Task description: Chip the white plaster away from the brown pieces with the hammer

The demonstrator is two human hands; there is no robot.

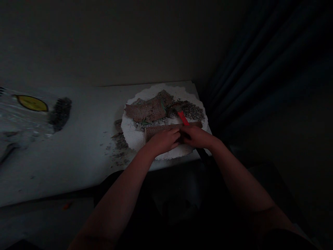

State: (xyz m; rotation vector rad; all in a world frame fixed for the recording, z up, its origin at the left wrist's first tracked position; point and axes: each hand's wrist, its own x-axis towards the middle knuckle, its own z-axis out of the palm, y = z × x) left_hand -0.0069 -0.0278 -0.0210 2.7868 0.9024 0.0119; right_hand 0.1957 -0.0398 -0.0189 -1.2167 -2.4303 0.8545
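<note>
Bare forearms point(125, 194) reach to a perforated brown sheet point(156, 130) on a scalloped white mat point(131, 135), long axis running left to right; left hand point(168, 140) and right hand point(197, 136) curl fingers over it, grip unclear.

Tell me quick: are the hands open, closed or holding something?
Left hand: curled at the brown perforated piece; grip unclear.
Right hand: curled at the same piece; grip unclear.

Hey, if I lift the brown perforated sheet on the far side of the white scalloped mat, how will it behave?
The brown perforated sheet will probably flex somewhat without going limp, since it holds a curve. It looks thin and full of holes, so likely light. Grey crumbly bits lie around it, so it may shed some.
</note>
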